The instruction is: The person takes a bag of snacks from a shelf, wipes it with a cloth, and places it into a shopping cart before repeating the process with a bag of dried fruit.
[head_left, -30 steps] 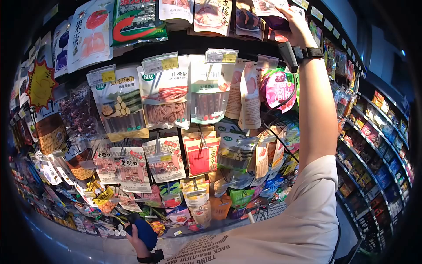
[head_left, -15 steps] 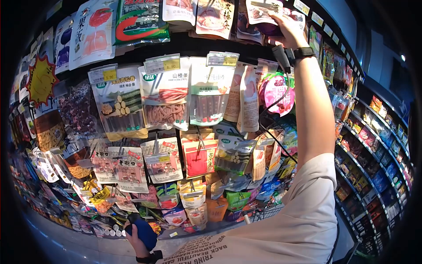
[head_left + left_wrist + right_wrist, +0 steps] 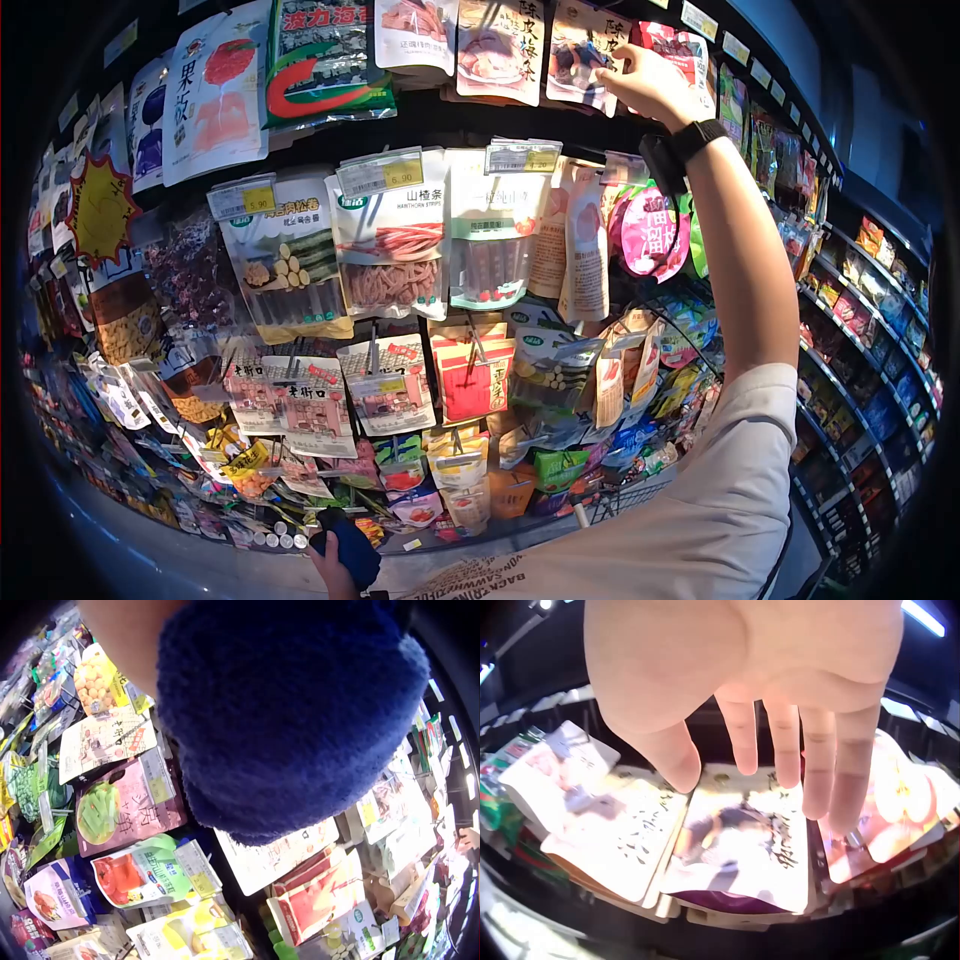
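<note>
Above and to the right of the hawthorn strip pouch (image 3: 392, 235), the person's right hand (image 3: 655, 88) reaches up to the top row of hanging packets, at the dark-fruit pouch (image 3: 580, 58). The right wrist view shows this hand released, its fingers extended and its thumb spread apart, over the upper part of that pouch and the edge of the red-edged pouch (image 3: 885, 817) beside it; whether the fingertips touch either one, I cannot tell. A black wristband (image 3: 699, 138) circles the right wrist. Well below the hawthorn strip pouch and a little to its left, the left hand (image 3: 334, 572) grasps a dark blue fuzzy bundle (image 3: 350, 550), which fills much of the left wrist view; what the bundle is, I cannot tell. Just right of the hawthorn strip pouch hangs a pale green-banded pouch (image 3: 490, 235), and just left of it a seaweed roll pouch (image 3: 283, 255). A price tag (image 3: 380, 172) marked 6.90 covers part of its top. Beneath it and slightly to the right hangs a bright red pouch (image 3: 472, 380), while a round pink package (image 3: 645, 232) is farther off on its right, level with it. Far to its left, a yellow starburst sign (image 3: 102, 210) with a red edge stands out among the packets.
</note>
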`<state>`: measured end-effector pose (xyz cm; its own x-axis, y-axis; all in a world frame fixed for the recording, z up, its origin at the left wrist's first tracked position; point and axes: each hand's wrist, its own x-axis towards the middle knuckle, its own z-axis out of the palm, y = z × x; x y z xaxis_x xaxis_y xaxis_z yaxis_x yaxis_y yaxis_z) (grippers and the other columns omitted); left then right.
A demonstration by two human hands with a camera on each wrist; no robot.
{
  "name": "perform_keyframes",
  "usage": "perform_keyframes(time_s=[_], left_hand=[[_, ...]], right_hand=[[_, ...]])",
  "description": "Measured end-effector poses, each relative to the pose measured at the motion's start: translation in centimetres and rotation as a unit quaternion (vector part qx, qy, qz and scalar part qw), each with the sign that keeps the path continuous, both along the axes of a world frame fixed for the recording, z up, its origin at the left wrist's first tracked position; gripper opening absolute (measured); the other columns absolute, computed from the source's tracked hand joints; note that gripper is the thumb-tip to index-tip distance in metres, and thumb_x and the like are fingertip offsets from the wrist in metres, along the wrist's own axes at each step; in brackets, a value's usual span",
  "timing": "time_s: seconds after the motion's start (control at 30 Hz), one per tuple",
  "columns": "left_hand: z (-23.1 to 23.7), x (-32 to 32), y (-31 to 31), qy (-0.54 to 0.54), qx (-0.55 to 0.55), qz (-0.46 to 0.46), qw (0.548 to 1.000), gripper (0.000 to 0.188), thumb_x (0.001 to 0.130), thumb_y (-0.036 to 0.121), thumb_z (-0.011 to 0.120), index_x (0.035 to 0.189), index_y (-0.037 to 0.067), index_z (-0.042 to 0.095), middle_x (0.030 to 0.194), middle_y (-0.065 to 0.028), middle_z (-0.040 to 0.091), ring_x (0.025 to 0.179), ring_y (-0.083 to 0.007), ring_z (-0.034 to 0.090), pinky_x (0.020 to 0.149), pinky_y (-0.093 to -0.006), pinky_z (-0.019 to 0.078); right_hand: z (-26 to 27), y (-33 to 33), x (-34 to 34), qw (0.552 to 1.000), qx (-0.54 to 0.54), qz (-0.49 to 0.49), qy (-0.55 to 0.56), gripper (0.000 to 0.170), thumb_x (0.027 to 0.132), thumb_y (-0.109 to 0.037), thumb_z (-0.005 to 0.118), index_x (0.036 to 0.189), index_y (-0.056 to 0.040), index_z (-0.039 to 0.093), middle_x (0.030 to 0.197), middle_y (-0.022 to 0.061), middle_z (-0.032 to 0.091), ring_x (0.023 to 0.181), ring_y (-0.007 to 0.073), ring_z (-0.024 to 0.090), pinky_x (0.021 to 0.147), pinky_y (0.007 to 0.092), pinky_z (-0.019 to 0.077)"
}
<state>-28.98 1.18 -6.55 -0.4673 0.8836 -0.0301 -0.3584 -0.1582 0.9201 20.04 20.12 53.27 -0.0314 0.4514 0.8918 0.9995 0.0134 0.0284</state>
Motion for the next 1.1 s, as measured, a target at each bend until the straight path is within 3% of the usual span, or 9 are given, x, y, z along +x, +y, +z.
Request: perform_keyframes(time_s=[0.1,0.23,0.4,0.53,0.63,0.73,0.9,1.0,1.1], left_hand=[[-2.7,-1.0,2.6,0.025,-0.013,-0.080,0.996,0.043,0.097,0.030,0.067,0.126,0.003,0.049,0.104,-0.0083,0.060,0.085,-0.0173,0.063,0.073,-0.0302,0.0535],[3.6,3.3,5.2,0.061,-0.097,-0.184,0.976,0.047,0.096,0.029,0.068,0.130,0.002,0.050,0.113,-0.0093,0.060,0.099,-0.0178,0.060,0.086,-0.0305,0.0499],[0.9,9.1,10.4,0.117,-0.008,-0.383,0.916,0.049,0.099,0.026,0.063,0.136,0.000,0.046,0.122,-0.0127,0.059,0.105,-0.0202,0.059,0.092,-0.0332,0.0480],[-1.1,14.5,11.7,0.124,-0.075,-0.546,0.825,0.042,0.102,0.034,0.056,0.128,0.002,0.051,0.110,-0.0125,0.063,0.093,-0.0214,0.065,0.079,-0.0346,0.0540],[-0.3,21.4,9.7,0.101,-0.153,-0.632,0.753,0.046,0.101,0.046,0.053,0.116,0.003,0.058,0.094,-0.0109,0.067,0.076,-0.0244,0.068,0.066,-0.0321,0.0571],[-3.8,25.7,9.3,0.105,-0.259,-0.685,0.673,0.046,0.098,0.044,0.058,0.115,0.001,0.060,0.094,-0.0108,0.068,0.075,-0.0237,0.069,0.066,-0.0327,0.0576],[-3.1,32.8,2.8,0.197,-0.170,-0.708,0.657,0.039,0.099,0.038,0.059,0.116,0.002,0.059,0.095,-0.0098,0.068,0.079,-0.0200,0.068,0.069,-0.0321,0.0569],[-2.2,35.1,1.0,0.201,-0.153,-0.739,0.625,0.035,0.099,0.033,0.061,0.117,0.003,0.057,0.096,-0.0103,0.067,0.079,-0.0193,0.069,0.069,-0.0304,0.0565],[-2.4,36.2,1.0,0.284,-0.220,-0.644,0.675,0.043,0.094,0.033,0.068,0.123,0.004,0.057,0.113,-0.0134,0.065,0.097,-0.0197,0.066,0.087,-0.0327,0.0531]], right_hand=[[-2.6,-4.5,-0.9,0.974,0.150,0.058,-0.159,0.034,0.088,-0.028,0.068,0.111,-0.0038,0.068,0.082,0.0123,0.067,0.072,0.0235,0.067,0.073,0.0346,0.0531],[-8.8,-17.6,-6.0,0.981,0.051,0.037,-0.183,0.014,0.084,-0.016,0.069,0.090,-0.0032,0.066,0.080,0.0124,0.068,0.071,0.0260,0.067,0.056,0.0340,0.0519],[-19.5,-27.0,-4.6,0.995,-0.031,-0.094,-0.034,0.014,0.078,-0.008,0.064,0.070,0.0004,0.056,0.067,0.0152,0.056,0.067,0.0343,0.061,0.063,0.0404,0.0516],[-31.4,-32.8,0.3,0.966,-0.065,-0.209,-0.137,0.020,0.077,-0.008,0.064,0.066,-0.0015,0.048,0.064,0.0145,0.051,0.063,0.0351,0.056,0.060,0.0420,0.0478],[-39.4,-39.7,4.0,0.912,-0.256,-0.270,0.175,0.015,0.079,-0.011,0.065,0.072,-0.0006,0.055,0.066,0.0151,0.058,0.061,0.0331,0.057,0.058,0.0414,0.0471],[-49.7,-47.8,7.2,0.867,-0.279,-0.300,0.285,0.014,0.081,-0.007,0.063,0.078,0.0033,0.055,0.063,0.0132,0.055,0.058,0.0256,0.057,0.057,0.0361,0.0451],[-57.6,-55.6,7.5,0.768,-0.294,-0.305,0.480,0.013,0.077,-0.009,0.062,0.073,0.0027,0.059,0.069,0.0214,0.059,0.066,0.0406,0.060,0.063,0.0474,0.0487],[-62.5,-57.7,7.9,0.775,-0.305,-0.279,0.478,0.012,0.077,-0.009,0.060,0.075,0.0023,0.059,0.069,0.0218,0.060,0.065,0.0396,0.061,0.060,0.0438,0.0476],[-66.6,-57.4,10.6,0.772,-0.266,-0.247,0.522,0.012,0.077,-0.010,0.061,0.073,0.0013,0.060,0.071,0.0227,0.061,0.071,0.0433,0.061,0.065,0.0493,0.0482]])
